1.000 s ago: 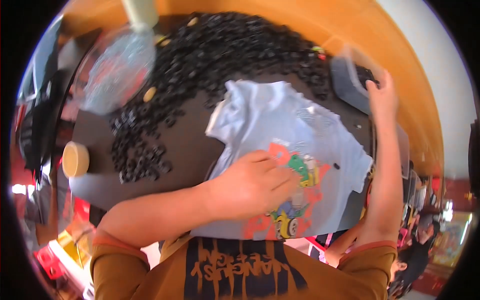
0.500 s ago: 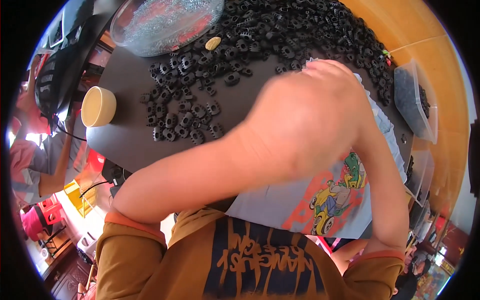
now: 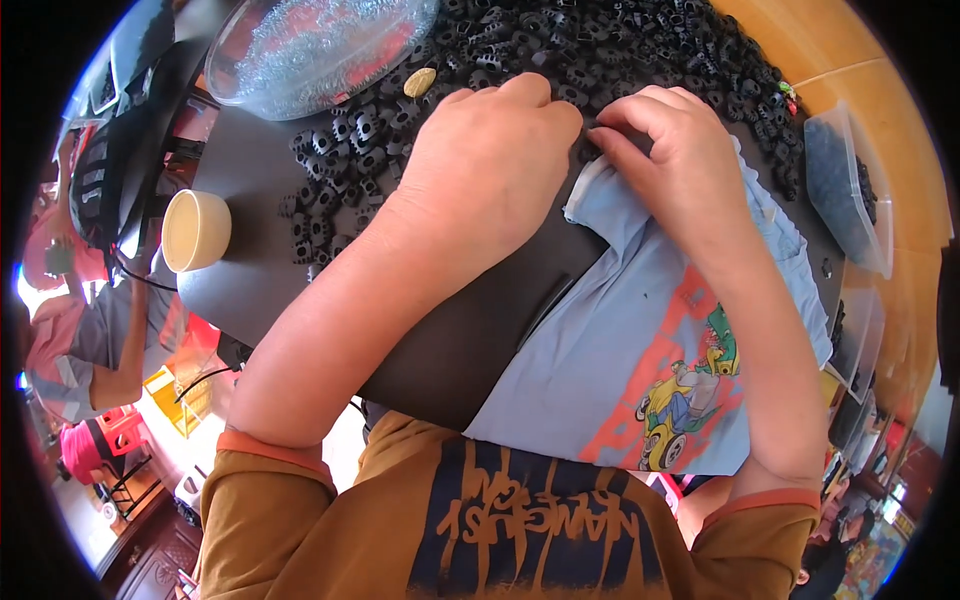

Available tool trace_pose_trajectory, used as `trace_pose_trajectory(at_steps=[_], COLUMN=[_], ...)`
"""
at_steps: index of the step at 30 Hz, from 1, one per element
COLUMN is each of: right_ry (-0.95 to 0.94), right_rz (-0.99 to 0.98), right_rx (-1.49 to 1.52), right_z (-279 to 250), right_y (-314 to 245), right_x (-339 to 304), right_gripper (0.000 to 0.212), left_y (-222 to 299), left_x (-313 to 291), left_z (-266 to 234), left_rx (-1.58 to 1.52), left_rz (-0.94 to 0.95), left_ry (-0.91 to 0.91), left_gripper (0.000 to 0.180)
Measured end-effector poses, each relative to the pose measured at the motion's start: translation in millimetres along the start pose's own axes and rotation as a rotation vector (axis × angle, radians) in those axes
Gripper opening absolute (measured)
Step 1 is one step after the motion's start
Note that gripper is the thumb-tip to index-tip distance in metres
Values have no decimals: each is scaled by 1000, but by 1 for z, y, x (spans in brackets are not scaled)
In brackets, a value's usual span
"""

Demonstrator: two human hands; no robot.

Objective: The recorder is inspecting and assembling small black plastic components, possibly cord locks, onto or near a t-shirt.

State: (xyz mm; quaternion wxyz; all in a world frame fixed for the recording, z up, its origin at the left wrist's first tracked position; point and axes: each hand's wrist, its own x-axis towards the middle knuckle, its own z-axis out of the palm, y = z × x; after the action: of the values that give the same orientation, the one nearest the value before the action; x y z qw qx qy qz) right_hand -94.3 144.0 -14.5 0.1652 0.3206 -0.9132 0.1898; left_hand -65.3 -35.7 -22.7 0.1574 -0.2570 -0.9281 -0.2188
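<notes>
Overhead view of a dark tabletop (image 3: pixel 470 340) seen from the wearer's head. The left hand (image 3: pixel 485 160), in the upper centre of the frame, rests knuckles-up with fingers curled loosely against the near edge of a large heap of small black ring-shaped parts (image 3: pixel 600 45); whether it grips any of them cannot be told, since the fingertips are hidden. The right hand (image 3: pixel 675 150), just beside it to the right, pinches the upper edge of a light blue T-shirt (image 3: pixel 620 350) between thumb and fingers. The shirt lies spread over the right half of the tabletop, from the edge of the heap at the upper centre down to the lower right, its cartoon print (image 3: pixel 690 390) facing up. At the upper left lies a clear plastic bag (image 3: pixel 310 40), with a small tan oval piece (image 3: pixel 419 82) just below it among the parts. A cream round cup (image 3: pixel 195 230) stands at the left edge, and a clear plastic bin (image 3: pixel 845 190) sits at the right.
</notes>
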Motion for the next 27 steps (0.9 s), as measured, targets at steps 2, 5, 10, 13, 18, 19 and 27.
trace_pose_trajectory(at_steps=[2, 5, 10, 13, 18, 19, 27], right_ry=[-46, -77, 68, 37, 189, 239, 483], right_rz=[-35, -46, 86, 165, 570, 618, 700], right_rx=[20, 54, 293, 568, 933, 940, 1118], right_z=[-3, -8, -38, -64, -81, -83, -87], right_y=[-1, -4, -30, -45, -39, -29, 15], right_x=[-3, -8, -28, -52, -106, -114, -144], right_gripper=[14, 15, 23, 27, 20, 21, 26], left_y=[0, 1, 3, 4, 44, 42, 99], left_x=[0, 0, 2, 1, 6, 1, 3], left_z=[-7, -10, -14, -15, -20, -15, -3], left_rx=[10, 30, -63, -135, -250, -242, -250], left_rz=[-41, -47, -41, 6, 7, 77, 286], left_ry=[-80, -94, -9, 71, 13, -12, -286], left_gripper=[15, 14, 13, 13, 7, 9, 13])
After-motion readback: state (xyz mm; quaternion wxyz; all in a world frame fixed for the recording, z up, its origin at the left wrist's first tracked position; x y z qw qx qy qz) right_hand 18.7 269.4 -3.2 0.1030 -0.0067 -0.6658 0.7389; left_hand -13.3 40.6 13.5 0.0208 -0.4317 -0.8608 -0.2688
